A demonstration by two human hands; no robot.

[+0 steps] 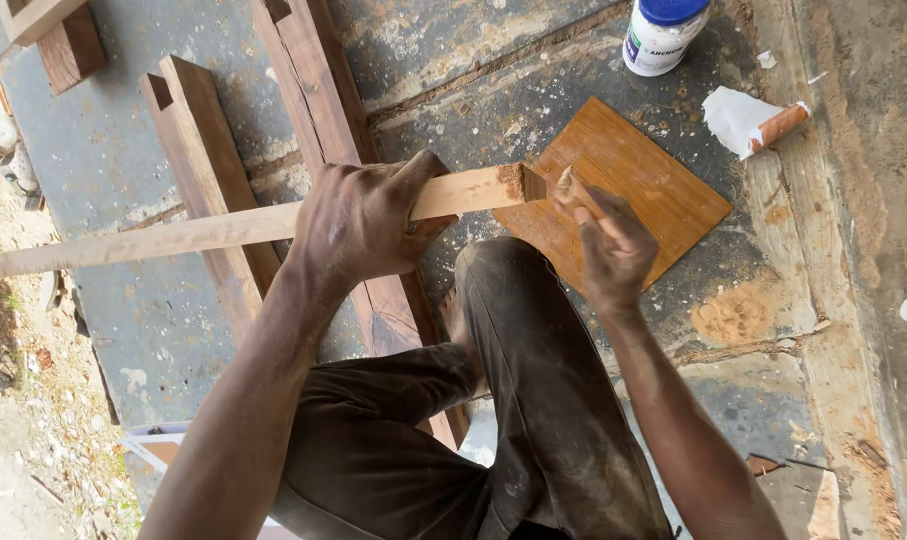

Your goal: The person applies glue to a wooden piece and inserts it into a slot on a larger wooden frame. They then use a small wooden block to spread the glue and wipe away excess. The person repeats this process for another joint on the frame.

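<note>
The left hand (365,222) wraps its fingers tight around a long wooden stick (173,235), whose end sits over the square board (653,190). The right hand (605,240) presses pinched fingertips against that end.

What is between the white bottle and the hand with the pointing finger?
In the head view, a flat square brown board lies on the floor between the white bottle and the right hand.
</note>
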